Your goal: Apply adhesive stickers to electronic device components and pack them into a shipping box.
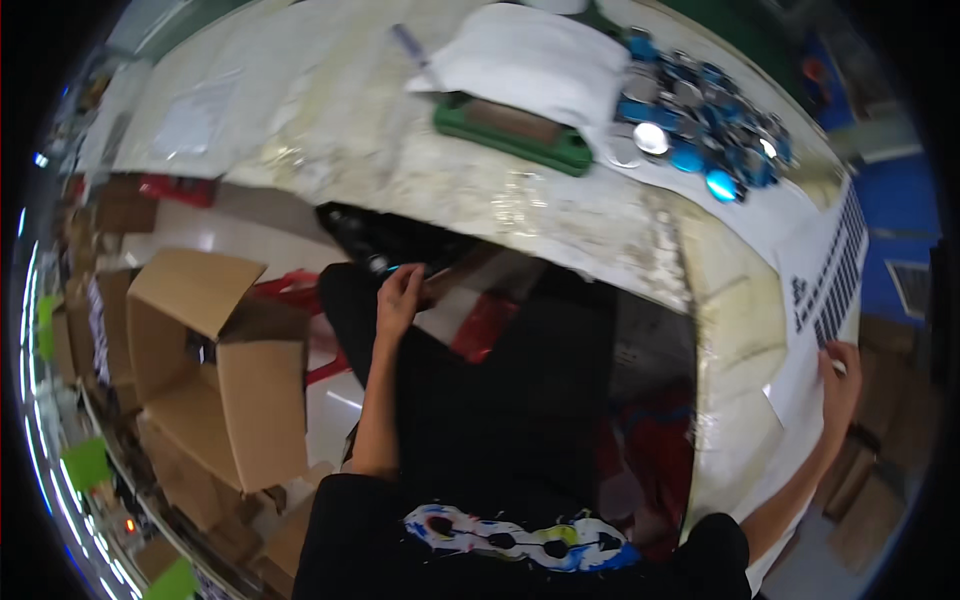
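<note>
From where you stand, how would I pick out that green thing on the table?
Look to the far side of the worn white table. The green tray lies there, half under a white cloth bag, left of the shiny blue discs. It is the only green item.

The left hand's [400, 297] grip hides most of a small dark object [432, 280], blurred beyond telling.

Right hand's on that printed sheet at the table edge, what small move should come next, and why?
Probably slide the printed sheet further onto the table. The right hand presses its near end, which overhangs the edge, while the left hand is busy below the tabletop.
</note>
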A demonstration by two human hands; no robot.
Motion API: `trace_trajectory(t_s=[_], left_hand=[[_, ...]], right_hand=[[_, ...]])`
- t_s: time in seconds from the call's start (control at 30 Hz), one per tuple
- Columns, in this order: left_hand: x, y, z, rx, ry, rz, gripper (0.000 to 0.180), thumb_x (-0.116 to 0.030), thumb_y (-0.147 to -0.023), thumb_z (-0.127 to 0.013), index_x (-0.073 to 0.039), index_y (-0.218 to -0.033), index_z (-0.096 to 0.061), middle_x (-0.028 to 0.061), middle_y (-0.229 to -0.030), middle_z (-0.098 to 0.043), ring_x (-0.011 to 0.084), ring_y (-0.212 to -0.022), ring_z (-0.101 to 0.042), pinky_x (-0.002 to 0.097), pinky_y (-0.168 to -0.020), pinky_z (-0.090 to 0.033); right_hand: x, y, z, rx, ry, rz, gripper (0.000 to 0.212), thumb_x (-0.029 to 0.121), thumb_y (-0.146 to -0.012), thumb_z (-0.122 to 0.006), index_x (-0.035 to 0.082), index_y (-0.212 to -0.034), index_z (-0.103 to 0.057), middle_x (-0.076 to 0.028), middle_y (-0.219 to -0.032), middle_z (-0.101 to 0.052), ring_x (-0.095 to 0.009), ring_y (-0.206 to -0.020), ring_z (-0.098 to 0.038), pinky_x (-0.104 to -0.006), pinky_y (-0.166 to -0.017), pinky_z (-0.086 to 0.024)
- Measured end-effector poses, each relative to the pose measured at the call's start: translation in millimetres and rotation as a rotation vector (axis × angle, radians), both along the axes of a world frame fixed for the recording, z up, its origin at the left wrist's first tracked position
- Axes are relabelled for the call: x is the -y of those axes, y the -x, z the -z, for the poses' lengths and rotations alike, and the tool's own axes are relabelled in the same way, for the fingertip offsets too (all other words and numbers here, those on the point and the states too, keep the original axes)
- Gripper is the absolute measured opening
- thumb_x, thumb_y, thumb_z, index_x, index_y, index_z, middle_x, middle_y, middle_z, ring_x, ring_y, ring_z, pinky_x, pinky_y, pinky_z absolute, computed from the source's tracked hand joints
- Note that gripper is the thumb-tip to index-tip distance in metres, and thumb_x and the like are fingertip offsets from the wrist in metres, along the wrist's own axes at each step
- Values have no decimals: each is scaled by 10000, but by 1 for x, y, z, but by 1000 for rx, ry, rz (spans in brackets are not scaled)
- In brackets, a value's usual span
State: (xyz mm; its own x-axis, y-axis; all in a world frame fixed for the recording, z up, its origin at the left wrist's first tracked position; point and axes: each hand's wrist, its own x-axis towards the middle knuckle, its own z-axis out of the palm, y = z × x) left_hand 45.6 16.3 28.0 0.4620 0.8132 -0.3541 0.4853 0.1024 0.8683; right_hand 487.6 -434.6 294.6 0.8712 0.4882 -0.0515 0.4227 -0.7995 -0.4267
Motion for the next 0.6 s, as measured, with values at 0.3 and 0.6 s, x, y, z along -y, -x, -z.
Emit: trace_trajectory(t_s=[0.3,0.6], left_hand=[[-60,26,16,-614,-545,-25,370,-214,-727,-718,5,-987,-572,262,-980,-517,415,-864,-572,444,-759,-495],[-108,8,31,-732,-380,-136,731,-376,-704,-748,21,-1216,-408,310,-1202,-403,451,-1102,-457,506,-876,-449]], right_hand=[[-15,3,-2,129,-39,-59,100,66,-863,-589,-20,-905,-560,-58,-839,-548,-125,-813,-515,-241,-755,-438],[-48,97,-53,244,-301,18,77,48,-917,-524,-20,-953,-524,-40,-923,-523,-115,-852,-502,-222,-802,-395]])
